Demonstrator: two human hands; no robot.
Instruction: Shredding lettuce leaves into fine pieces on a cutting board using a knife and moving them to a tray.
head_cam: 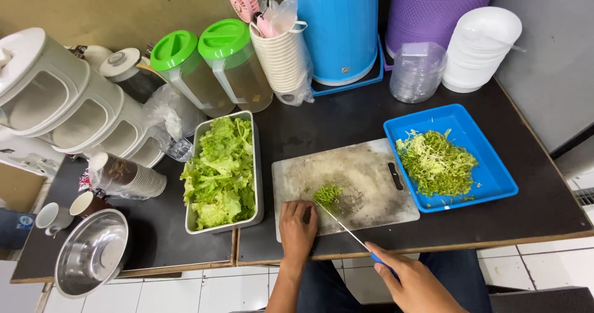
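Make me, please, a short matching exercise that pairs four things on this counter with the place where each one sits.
Things:
1. lettuce leaves
2. shredded lettuce
3. knife
4. steel bowl

Places:
A. in the blue tray
B. in the right hand, blade over the cutting board
C. at the counter's near left corner
D. in the metal pan, left of the board

Pairs: 1-D, 2-A, 3-B, 4-C

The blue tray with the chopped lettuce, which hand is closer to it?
The right hand, gripping the knife, sits below the blue tray. The left hand rests farther left on the cutting board.
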